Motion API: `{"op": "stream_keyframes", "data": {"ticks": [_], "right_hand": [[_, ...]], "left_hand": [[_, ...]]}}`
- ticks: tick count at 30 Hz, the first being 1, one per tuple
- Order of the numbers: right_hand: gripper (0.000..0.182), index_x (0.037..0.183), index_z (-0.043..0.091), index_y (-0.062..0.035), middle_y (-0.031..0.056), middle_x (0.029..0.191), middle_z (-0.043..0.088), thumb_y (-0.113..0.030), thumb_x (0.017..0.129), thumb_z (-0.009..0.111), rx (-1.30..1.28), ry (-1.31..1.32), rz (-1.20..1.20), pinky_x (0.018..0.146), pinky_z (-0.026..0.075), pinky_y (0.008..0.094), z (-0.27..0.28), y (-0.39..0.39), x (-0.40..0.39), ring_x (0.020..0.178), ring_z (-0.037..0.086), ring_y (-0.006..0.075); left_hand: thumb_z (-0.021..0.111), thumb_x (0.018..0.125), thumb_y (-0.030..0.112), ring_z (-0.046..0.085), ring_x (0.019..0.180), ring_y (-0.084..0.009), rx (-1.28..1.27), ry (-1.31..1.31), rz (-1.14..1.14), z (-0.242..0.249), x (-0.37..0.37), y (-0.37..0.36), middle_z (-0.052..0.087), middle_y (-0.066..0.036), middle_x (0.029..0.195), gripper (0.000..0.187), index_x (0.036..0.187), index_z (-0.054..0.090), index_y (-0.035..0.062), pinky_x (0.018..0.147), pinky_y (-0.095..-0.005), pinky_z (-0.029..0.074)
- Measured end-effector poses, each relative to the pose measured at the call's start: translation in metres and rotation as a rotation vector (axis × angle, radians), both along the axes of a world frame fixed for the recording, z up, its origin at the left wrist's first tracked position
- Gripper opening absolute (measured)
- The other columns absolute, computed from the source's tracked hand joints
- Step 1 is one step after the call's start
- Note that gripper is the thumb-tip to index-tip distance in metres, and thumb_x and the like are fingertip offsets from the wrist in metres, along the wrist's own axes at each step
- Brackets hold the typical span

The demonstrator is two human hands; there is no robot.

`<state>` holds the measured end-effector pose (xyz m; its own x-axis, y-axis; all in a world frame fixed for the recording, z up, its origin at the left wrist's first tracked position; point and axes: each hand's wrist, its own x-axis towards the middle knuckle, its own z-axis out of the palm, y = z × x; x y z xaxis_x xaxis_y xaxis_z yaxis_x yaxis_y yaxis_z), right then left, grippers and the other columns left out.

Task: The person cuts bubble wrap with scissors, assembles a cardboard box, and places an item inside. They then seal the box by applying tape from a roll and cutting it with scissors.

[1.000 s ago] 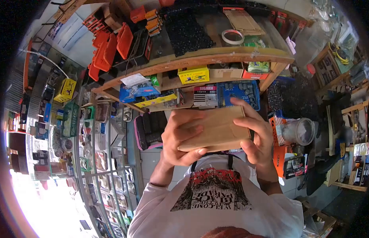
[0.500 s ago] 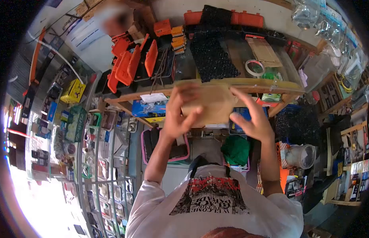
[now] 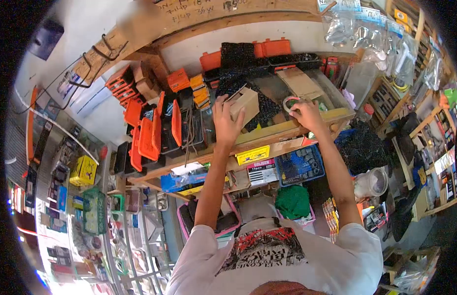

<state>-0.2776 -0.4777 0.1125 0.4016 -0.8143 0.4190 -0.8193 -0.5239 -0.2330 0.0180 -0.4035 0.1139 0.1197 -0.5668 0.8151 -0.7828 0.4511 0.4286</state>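
Observation:
My left hand grips a small brown cardboard box by its left side, above the glass-topped counter. My right hand reaches to the right part of the counter, its fingers closed on the rim of a roll of tape. Black bubble wrap lies behind and beside the box. Behind the tape roll rests a flattened piece of brown cardboard.
Open orange-lidded cases stand at the counter's left, near small orange-yellow boxes. Below are a blue tray, a pink-rimmed basket and a green bag. Plastic packets hang at upper right.
The view has shifted. The box, earlier between both hands in front of the counter, is now in my left hand above it. My right hand has moved away to the tape roll and taken hold of it.

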Motion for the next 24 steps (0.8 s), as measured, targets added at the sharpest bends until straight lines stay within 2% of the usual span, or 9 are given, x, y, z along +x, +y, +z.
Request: {"op": "stream_keyframes", "data": {"ticks": [1,4,8,9,12,13,16,20,24], "right_hand": [[0.016,0.097,0.076,-0.0109,0.0112,0.103,0.073,-0.022,0.086,0.076,-0.11,-0.026,0.019,0.09,0.044,0.0522,-0.003,0.002,-0.001,0.107,0.062,0.0334],[0.014,0.097,0.075,-0.0066,0.0128,0.098,0.072,-0.015,0.086,0.076,-0.068,-0.31,0.087,0.081,0.049,0.0442,0.006,0.017,-0.006,0.092,0.065,0.0316],[0.014,0.094,0.073,-0.004,0.0122,0.097,0.072,-0.013,0.084,0.077,-0.134,-0.568,0.212,0.075,0.05,0.0406,0.04,0.06,-0.001,0.085,0.067,0.0309],[0.015,0.094,0.072,-0.0033,0.0121,0.096,0.071,-0.011,0.083,0.077,-0.104,-0.635,0.233,0.076,0.05,0.0402,0.05,0.076,0.004,0.086,0.067,0.0298],[0.016,0.095,0.072,-0.002,0.0118,0.095,0.071,-0.007,0.081,0.078,-0.073,-0.698,0.289,0.079,0.05,0.0379,0.057,0.111,0.01,0.086,0.067,0.0257],[0.016,0.095,0.072,-0.0026,0.0115,0.095,0.071,-0.008,0.081,0.078,-0.036,-0.736,0.314,0.079,0.05,0.0377,0.059,0.125,0.016,0.086,0.067,0.0256],[0.015,0.093,0.073,-0.005,0.0093,0.094,0.071,-0.011,0.082,0.079,-0.037,-0.694,0.428,0.08,0.049,0.0372,0.047,0.152,0.033,0.087,0.066,0.0253],[0.015,0.091,0.074,-0.004,0.0077,0.089,0.071,-0.009,0.078,0.081,-0.029,-0.729,0.492,0.076,0.046,0.0367,0.026,0.179,0.056,0.081,0.065,0.0244],[0.015,0.092,0.074,-0.0053,0.0061,0.089,0.071,-0.008,0.078,0.079,-0.019,-0.711,0.532,0.076,0.043,0.0366,0.017,0.181,0.061,0.078,0.063,0.0237]], "left_hand": [[0.077,0.084,0.014,0.042,0.133,-0.0454,-0.02,-0.01,0.008,0.0,-0.001,0.005,0.046,-0.024,0.142,0.038,0.116,0.062,0.0024,0.111,-0.0516,0.036],[0.076,0.084,0.012,0.032,0.142,-0.0479,-0.041,-0.041,0.037,0.014,-0.006,0.02,0.038,-0.025,0.15,0.04,0.12,0.062,0.0042,0.116,-0.0546,0.03],[0.073,0.087,0.013,0.028,0.147,-0.0463,-0.084,0.005,-0.022,0.038,-0.019,0.047,0.034,-0.026,0.154,0.041,0.124,0.06,0.0046,0.118,-0.0539,0.025],[0.071,0.088,0.011,0.037,0.142,-0.0421,-0.115,-0.01,-0.032,0.041,-0.022,0.055,0.041,-0.024,0.149,0.036,0.122,0.061,0.0041,0.116,-0.0502,0.031],[0.068,0.089,0.009,0.047,0.134,-0.0348,-0.009,0.215,-0.277,0.044,-0.031,0.082,0.049,-0.02,0.141,0.032,0.12,0.062,0.0035,0.11,-0.0443,0.038],[0.065,0.09,0.008,0.053,0.124,-0.0269,-0.001,0.232,-0.333,0.043,-0.033,0.088,0.053,-0.015,0.134,0.036,0.125,0.061,0.0022,0.101,-0.0378,0.044],[0.071,0.088,0.01,0.055,0.121,-0.0275,0.207,0.576,-0.543,0.041,-0.045,0.113,0.055,-0.018,0.132,0.043,0.128,0.061,0.0005,0.103,-0.0397,0.043],[0.069,0.09,0.003,0.055,0.122,-0.0249,0.277,0.737,-0.644,0.023,-0.05,0.129,0.055,-0.015,0.132,0.041,0.131,0.062,-0.0003,0.102,-0.0359,0.045],[0.07,0.089,-0.004,0.056,0.119,-0.0216,0.173,0.78,-0.68,-0.003,-0.048,0.135,0.057,-0.013,0.129,0.025,0.114,0.069,0.001,0.101,-0.0352,0.046]]}}
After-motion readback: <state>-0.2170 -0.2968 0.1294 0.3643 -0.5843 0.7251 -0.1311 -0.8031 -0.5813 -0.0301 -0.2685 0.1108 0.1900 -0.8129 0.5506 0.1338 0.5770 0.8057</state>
